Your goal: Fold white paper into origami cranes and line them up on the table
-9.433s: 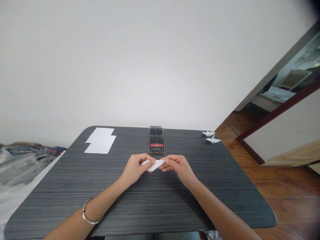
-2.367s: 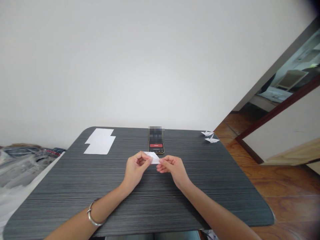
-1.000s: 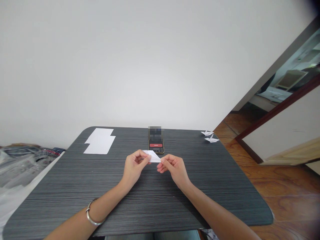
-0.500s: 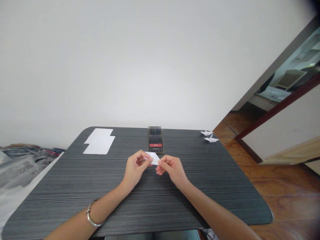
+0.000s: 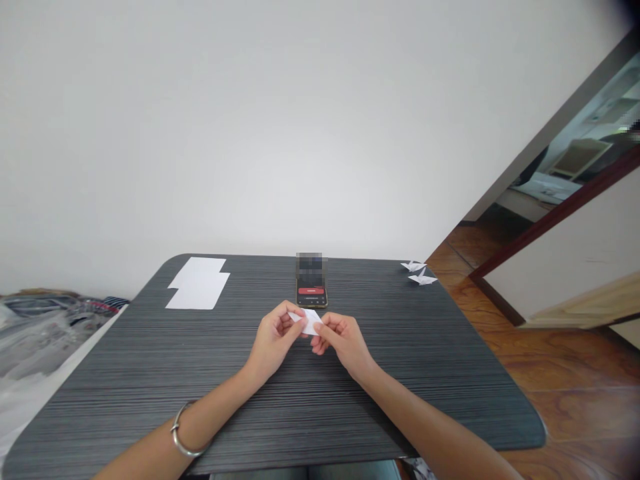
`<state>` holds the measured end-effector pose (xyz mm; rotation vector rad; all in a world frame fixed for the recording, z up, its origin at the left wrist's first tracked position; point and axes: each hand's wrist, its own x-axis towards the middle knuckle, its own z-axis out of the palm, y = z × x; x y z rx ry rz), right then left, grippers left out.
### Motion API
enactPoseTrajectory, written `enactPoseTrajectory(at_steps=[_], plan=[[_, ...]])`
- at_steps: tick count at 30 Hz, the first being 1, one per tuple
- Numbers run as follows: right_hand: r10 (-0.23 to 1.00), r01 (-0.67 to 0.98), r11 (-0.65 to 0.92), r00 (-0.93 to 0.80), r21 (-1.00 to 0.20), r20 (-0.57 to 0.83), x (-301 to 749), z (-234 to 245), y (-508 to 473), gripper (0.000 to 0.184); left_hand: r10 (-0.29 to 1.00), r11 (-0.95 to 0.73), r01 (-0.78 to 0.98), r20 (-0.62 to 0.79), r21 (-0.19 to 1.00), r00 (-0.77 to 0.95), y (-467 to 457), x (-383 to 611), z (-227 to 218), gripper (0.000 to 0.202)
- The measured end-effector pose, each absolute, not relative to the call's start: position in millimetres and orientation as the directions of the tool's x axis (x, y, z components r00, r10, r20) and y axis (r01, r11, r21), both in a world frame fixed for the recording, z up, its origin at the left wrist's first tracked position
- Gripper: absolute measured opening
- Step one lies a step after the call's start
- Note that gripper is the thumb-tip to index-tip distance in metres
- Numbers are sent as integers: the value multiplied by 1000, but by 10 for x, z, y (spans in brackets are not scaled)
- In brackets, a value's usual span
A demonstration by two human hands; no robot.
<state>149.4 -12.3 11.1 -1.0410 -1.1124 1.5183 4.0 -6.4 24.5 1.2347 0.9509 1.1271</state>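
Both of my hands pinch one small folded piece of white paper (image 5: 311,319) just above the middle of the dark striped table (image 5: 150,373). My left hand (image 5: 273,339) grips its left end with thumb and fingers closed; a metal bangle sits on that wrist. My right hand (image 5: 340,339) pinches the right end, its fingers curled in. The two hands almost touch. Most of the paper is hidden between the fingers.
A phone (image 5: 311,291) with a lit screen stands just beyond my hands. Two blank white sheets (image 5: 198,292) lie at the far left of the table. Two folded paper birds (image 5: 418,273) rest at the far right corner. Clutter lies left of the table; wooden floor lies right.
My hands have drawn closer together, so less of the paper shows between them than one second ago. The paper looks shorter and more tightly folded.
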Motion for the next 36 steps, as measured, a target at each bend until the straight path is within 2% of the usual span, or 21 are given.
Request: enactPoseTrajectory(at_steps=[4,15,24,32,36], plan=[[980,-195,-129,-172,-972,-96,1502,125,-122,30,961,15,-137,23,991,274,-51,26,239,21],[966,-170,-136,-240,-976,-93,1508,114,-123,30,959,50,-121,-14,991,284,-66,49,292,19],[969,-171,-140,-226,-975,-100,1523,101,-111,29,926,93,-173,-22,981,377,-3,-30,242,22],[975,-179,-122,-208,-976,-83,1520,83,-114,28,955,101,-181,-44,978,294,15,-68,296,19],[970,-163,-132,-226,-978,-93,1521,93,-115,29,945,134,-160,-78,978,317,62,-110,314,25]])
